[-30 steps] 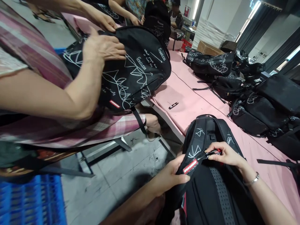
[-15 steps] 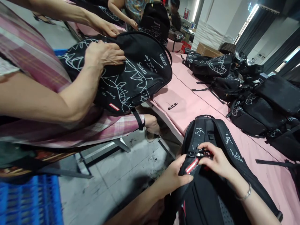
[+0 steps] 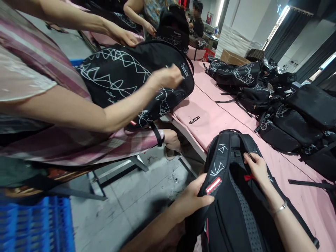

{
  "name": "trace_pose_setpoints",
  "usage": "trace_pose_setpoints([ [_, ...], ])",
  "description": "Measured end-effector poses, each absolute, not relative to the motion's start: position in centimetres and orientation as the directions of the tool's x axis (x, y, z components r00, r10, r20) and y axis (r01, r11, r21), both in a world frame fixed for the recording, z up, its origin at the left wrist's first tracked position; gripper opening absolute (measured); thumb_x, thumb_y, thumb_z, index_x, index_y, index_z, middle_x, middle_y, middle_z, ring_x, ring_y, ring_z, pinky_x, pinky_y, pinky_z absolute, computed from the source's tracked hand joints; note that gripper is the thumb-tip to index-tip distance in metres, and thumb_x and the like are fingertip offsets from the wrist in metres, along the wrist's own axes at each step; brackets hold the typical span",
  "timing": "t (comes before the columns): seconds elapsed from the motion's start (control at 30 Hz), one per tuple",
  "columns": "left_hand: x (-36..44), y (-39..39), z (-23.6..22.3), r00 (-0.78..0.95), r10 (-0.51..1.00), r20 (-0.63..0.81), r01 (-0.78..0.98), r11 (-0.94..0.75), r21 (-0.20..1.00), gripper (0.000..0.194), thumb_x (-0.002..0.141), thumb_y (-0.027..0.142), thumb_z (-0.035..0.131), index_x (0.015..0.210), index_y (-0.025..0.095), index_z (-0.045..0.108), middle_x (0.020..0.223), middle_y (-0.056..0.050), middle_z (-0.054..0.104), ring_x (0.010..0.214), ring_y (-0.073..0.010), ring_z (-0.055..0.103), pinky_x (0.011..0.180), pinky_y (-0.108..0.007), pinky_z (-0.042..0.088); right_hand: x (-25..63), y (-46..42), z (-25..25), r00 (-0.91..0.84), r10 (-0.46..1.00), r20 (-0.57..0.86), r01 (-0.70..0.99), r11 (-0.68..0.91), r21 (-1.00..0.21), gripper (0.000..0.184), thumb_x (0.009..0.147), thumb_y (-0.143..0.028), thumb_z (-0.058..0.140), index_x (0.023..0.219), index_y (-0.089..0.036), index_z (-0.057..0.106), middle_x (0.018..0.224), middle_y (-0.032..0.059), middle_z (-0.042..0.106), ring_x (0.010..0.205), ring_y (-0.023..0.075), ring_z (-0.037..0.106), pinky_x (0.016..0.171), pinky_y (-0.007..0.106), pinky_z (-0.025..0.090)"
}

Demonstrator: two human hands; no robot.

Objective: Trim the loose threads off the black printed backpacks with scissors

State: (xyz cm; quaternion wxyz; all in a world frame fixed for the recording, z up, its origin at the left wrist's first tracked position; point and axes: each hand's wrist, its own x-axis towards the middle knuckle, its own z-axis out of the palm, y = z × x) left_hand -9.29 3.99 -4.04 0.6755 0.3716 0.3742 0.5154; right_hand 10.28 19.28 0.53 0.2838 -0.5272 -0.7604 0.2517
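Note:
A black backpack (image 3: 236,210) with white scribbles lies back-up at the near edge of the pink table (image 3: 210,115). My left hand (image 3: 193,201) is closed on its left shoulder strap, thumb just below the red and white label (image 3: 213,185). My right hand (image 3: 257,168) rests on the right strap, fingers curled and pinched at the strap's edge. A small red-handled tool (image 3: 247,177) shows under that palm.
A co-worker in a pink plaid top holds another scribbled black backpack (image 3: 126,77) at the left, one hand (image 3: 168,77) on its front. Several black backpacks (image 3: 283,115) are piled along the table's right side. A small black clip (image 3: 194,120) lies on the table. A blue crate (image 3: 34,224) stands bottom left.
My right hand moved from the label on the left strap across to the right strap. The co-worker turned their backpack and slid a hand to its far end.

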Motion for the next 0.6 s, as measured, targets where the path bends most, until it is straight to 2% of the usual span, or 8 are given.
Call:
trace_pose_setpoints([
  [0.07,-9.8,3.9,-4.1,0.226,0.966,-0.123,-0.473,0.219,0.853,0.053,0.064,0.025,0.066,0.115,0.019,0.052,0.092,-0.003,0.062,0.085,-0.0216,0.055,0.071,-0.030,0.041,11.3,19.1,0.7,-0.389,0.912,0.131,0.662,0.376,-0.649,0.025,0.077,-0.044,0.056,0.079,-0.019,0.057,0.066,-0.0011,0.056,0.060,0.0144,0.051,0.058,0.026,0.041],
  [0.13,-10.2,3.9,-4.0,0.267,0.956,-0.122,-0.524,0.250,0.814,0.055,0.063,0.026,0.066,0.116,0.018,0.052,0.091,-0.003,0.062,0.081,-0.0206,0.055,0.067,-0.028,0.041,11.6,18.3,0.7,-0.504,0.853,0.135,0.613,0.463,-0.640,0.025,0.080,-0.037,0.055,0.099,-0.021,0.053,0.082,0.0006,0.060,0.067,0.0152,0.055,0.063,0.027,0.043],
  [0.17,-10.4,3.9,-4.0,0.284,0.951,-0.120,-0.545,0.264,0.796,0.055,0.063,0.025,0.066,0.116,0.018,0.052,0.090,-0.003,0.062,0.079,-0.0198,0.055,0.064,-0.027,0.041,11.6,17.8,0.7,-0.561,0.813,0.156,0.572,0.517,-0.637,0.024,0.083,-0.034,0.052,0.104,-0.022,0.052,0.087,0.0019,0.060,0.071,0.0157,0.056,0.066,0.028,0.044],
  [0.3,-10.7,4.2,-4.2,0.300,0.946,-0.124,-0.613,0.291,0.735,0.051,0.058,0.017,0.064,0.108,0.018,0.056,0.080,-0.001,0.061,0.068,-0.0145,0.053,0.056,-0.022,0.036,11.0,17.2,0.7,-0.722,0.613,0.321,0.372,0.735,-0.567,0.013,0.085,-0.029,0.052,0.095,-0.022,0.057,0.089,0.0055,0.060,0.084,0.0202,0.056,0.077,0.036,0.043],
  [0.37,-10.7,4.4,-4.4,0.292,0.948,-0.127,-0.643,0.293,0.707,0.049,0.054,0.013,0.062,0.103,0.017,0.057,0.076,0.000,0.060,0.063,-0.0122,0.051,0.053,-0.021,0.034,10.6,17.6,0.7,-0.764,0.534,0.362,0.292,0.786,-0.545,0.013,0.084,-0.029,0.055,0.094,-0.023,0.059,0.088,0.0060,0.060,0.088,0.0213,0.055,0.079,0.038,0.043],
  [0.6,-10.8,4.9,-4.0,0.365,0.924,-0.115,-0.668,0.346,0.659,0.053,0.050,0.011,0.060,0.103,0.017,0.057,0.075,0.000,0.060,0.060,-0.0112,0.049,0.052,-0.021,0.033,9.2,18.4,1.7,-0.846,0.416,0.334,0.205,0.831,-0.517,0.017,0.084,-0.032,0.055,0.097,-0.023,0.061,0.088,0.0062,0.058,0.086,0.0201,0.055,0.076,0.036,0.045],
])
